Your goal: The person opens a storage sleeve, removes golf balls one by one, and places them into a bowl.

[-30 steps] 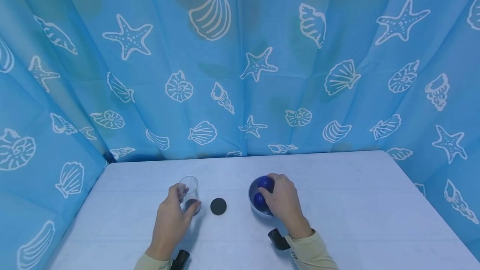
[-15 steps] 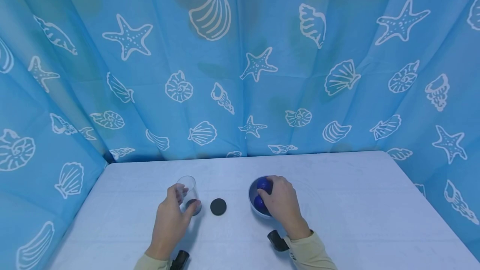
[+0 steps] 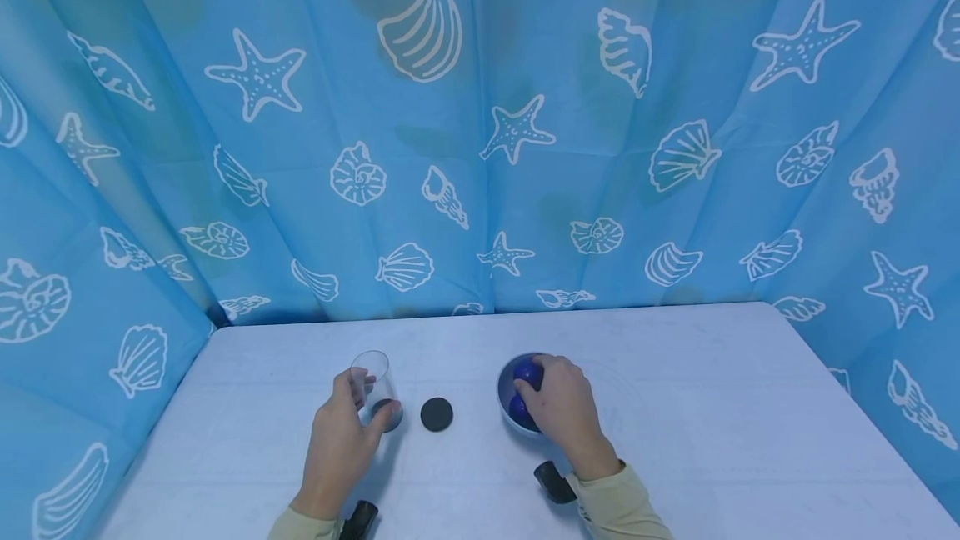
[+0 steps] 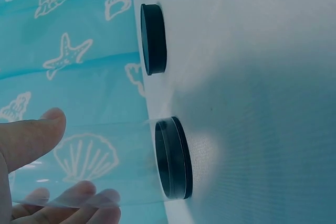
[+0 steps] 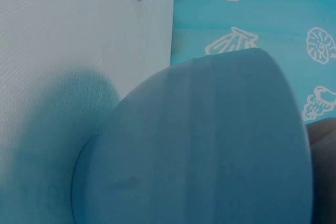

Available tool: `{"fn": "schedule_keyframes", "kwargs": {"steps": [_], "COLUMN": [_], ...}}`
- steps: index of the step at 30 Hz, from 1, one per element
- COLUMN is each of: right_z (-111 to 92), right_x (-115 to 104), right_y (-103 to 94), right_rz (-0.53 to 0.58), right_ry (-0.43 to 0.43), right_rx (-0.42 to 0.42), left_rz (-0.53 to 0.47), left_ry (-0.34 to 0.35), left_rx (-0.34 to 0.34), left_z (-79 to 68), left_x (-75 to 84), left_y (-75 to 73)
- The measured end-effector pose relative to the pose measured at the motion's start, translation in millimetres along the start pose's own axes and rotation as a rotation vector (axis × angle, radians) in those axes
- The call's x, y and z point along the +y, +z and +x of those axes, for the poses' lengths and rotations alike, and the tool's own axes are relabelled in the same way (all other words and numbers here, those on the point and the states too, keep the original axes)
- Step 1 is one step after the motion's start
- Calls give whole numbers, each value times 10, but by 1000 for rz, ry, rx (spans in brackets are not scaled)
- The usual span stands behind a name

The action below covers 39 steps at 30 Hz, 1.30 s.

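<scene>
My left hand (image 3: 339,444) grips a clear tube-shaped container (image 3: 372,367) with a black base, thumb on one side and fingers on the other. In the left wrist view its black base (image 4: 175,158) is at or close to the tabletop; contact is hard to tell. My right hand (image 3: 567,411) reaches into a bowl (image 3: 504,403) and holds a dark blue ball (image 3: 528,372) between thumb and fingers. Another blue ball (image 3: 519,408) lies nearer me, partly covered by that hand. From the right wrist, the bowl's outer wall (image 5: 210,140) hides the balls and most of the hand.
A round black lid (image 3: 437,414) lies flat between container and bowl. The white table (image 3: 690,407) is backed by a blue curtain (image 3: 450,132) with seashell prints. Wrist cameras (image 3: 555,483) stick out by both sleeves.
The right hand and the ball it holds have shifted very slightly within the bowl. The container in the left hand has tilted a touch to the left; the lid stays put.
</scene>
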State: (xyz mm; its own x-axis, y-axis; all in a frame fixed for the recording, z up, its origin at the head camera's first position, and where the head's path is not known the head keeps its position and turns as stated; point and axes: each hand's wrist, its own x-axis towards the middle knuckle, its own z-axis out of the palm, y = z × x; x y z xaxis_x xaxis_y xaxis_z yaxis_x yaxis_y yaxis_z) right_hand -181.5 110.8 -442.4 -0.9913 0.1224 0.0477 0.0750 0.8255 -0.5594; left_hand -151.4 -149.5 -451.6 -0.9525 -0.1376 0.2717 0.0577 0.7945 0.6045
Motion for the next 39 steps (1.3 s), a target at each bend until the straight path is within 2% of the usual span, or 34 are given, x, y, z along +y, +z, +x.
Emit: {"fn": "schedule_keyframes", "kwargs": {"steps": [14, 25, 32, 39], "right_z": [-13, -6, -4, -7], "right_x": [-3, 16, 12, 3], "right_y": [-5, 9, 5, 13], "right_rz": [-50, -99, -68, -19], "right_ry": [-20, -44, -30, 1], "right_rx": [-9, -9, 10, 17], "left_rz": [-7, 5, 13, 42], "left_ry": [11, -11, -26, -11], "left_rx": [11, -20, -48, -39], "left_z": [5, 19, 34, 35], "left_x": [-33, -51, -45, -57], "left_y": [5, 16, 10, 27]}}
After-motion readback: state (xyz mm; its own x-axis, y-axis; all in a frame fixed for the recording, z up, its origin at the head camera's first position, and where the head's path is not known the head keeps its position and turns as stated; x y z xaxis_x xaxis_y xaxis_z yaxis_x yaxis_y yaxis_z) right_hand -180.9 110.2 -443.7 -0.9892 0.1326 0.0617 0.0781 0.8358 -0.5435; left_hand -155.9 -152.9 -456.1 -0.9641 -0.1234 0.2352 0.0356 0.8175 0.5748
